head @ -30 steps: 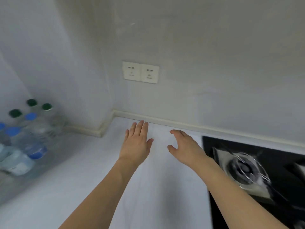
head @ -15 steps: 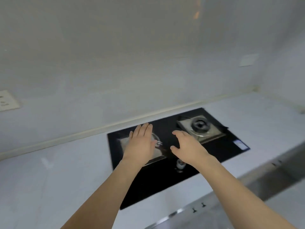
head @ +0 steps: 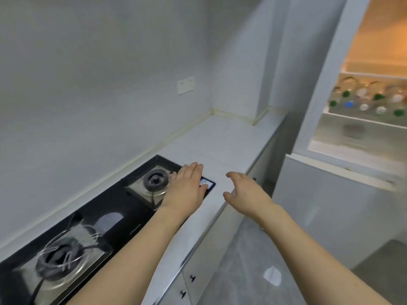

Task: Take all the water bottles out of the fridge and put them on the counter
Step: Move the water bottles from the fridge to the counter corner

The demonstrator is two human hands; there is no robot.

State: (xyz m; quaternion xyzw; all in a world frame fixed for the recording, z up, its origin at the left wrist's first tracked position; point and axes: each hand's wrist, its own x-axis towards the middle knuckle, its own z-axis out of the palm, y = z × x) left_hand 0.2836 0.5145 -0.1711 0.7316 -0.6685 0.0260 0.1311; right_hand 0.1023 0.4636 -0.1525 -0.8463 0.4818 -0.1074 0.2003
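Bottles (head: 366, 100) lie on their sides on a shelf in the open fridge (head: 326, 89), far right, caps facing out. Left hand (head: 187, 190) is flat, fingers straight and together, holding nothing, over the stove (head: 114, 216)'s right end. Right hand (head: 246, 194) is loosely spread, empty, above the counter (head: 220, 139)'s near edge. 2 burners on the stove.

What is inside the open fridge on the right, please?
Inside the fridge, one lit shelf holds many water bottles lying with green, white and blue caps facing out. Their exact number is unclear from blur. The compartment below looks frosted; its contents cannot be seen.
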